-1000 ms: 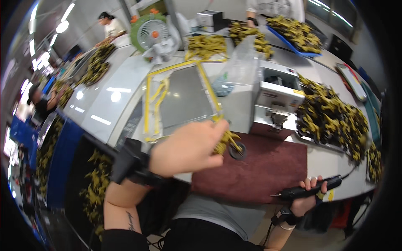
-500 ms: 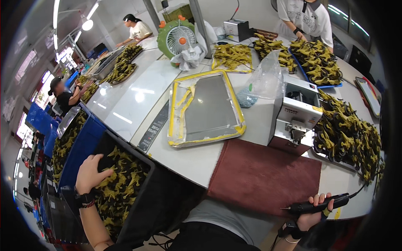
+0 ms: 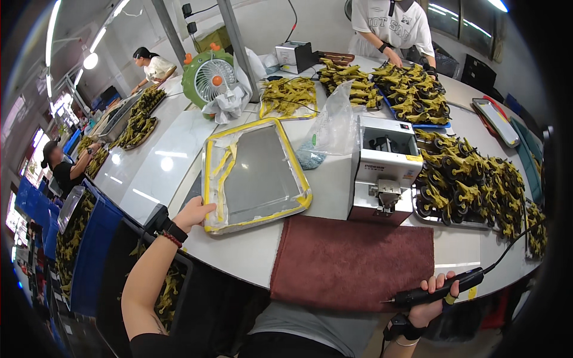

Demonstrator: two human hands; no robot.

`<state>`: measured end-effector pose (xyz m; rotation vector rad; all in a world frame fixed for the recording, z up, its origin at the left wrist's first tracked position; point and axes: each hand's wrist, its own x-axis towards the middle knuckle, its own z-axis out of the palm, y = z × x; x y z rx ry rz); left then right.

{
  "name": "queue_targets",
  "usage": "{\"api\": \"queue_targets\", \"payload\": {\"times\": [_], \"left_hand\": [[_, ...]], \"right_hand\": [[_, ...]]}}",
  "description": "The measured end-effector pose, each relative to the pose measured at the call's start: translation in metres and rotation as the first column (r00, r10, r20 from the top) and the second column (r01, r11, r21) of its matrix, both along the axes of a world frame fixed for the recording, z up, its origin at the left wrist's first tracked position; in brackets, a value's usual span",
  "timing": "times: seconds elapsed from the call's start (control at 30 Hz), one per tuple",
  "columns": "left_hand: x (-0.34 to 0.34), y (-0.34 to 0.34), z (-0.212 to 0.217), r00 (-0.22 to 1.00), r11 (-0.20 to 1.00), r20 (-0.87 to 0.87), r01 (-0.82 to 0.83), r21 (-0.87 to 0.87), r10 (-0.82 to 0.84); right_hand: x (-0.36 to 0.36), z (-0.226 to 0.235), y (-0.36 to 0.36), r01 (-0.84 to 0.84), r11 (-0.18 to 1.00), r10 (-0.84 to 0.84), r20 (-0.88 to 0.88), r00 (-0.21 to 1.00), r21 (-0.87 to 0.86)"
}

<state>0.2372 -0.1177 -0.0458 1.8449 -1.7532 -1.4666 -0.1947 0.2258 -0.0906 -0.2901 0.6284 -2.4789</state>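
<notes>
My left hand (image 3: 192, 215) holds the lower left corner of a shallow tray (image 3: 259, 173), with the thumb over its yellow-taped rim. The tray lies on the white table, with loose tape and clear film along its left side. My right hand (image 3: 428, 303) is wrapped round a black electric screwdriver (image 3: 468, 280), whose thin bit points left over a reddish-brown cloth (image 3: 352, 259). A cord runs from the tool's back end up to the right. Behind the cloth stands a silver box-shaped machine (image 3: 382, 161) with a metal holder on its front.
Trays of yellow-and-black parts (image 3: 471, 179) fill the right side. A clear plastic bag (image 3: 334, 122) lies beside the machine. Left of me are a dark bin (image 3: 173, 292) and a blue bin (image 3: 113, 238). A green fan (image 3: 209, 80) stands at the back; a co-worker (image 3: 394, 30) stands opposite.
My left hand has moved from above the parts in the dark bin up to the tray's corner and taken hold. The right hand still grips the screwdriver. The whole view has shifted.
</notes>
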Motion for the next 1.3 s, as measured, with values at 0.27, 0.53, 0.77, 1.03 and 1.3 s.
{"api": "queue_targets", "payload": {"times": [0.27,0.53,0.77,1.03,1.3], "left_hand": [[0.044,0.039,0.039,0.782,0.872,-0.563,-0.445,-0.202,0.269],[0.221,0.09,0.125,0.424,0.418,-0.816,-0.873,-0.253,0.393],[0.435,0.097,0.176,0.315,0.083,-0.815,-0.945,-0.315,0.487],[0.454,0.094,0.17,0.096,-0.035,-0.934,-0.993,-0.115,0.345],[0.481,0.087,0.158,-0.055,-0.35,-0.862,-0.925,-0.146,0.504]], "right_hand": [[-0.025,-0.022,0.025,-0.132,0.982,0.126,-0.054,0.991,-0.138],[-0.007,0.01,0.012,0.083,0.968,-0.069,-0.067,0.995,0.237],[-0.01,0.01,0.005,0.145,0.938,-0.119,-0.1,0.988,0.314],[-0.017,-0.013,0.013,0.258,0.908,-0.151,-0.317,0.936,0.33],[-0.019,-0.008,0.014,0.052,0.983,-0.015,-0.21,0.977,0.174]]}}
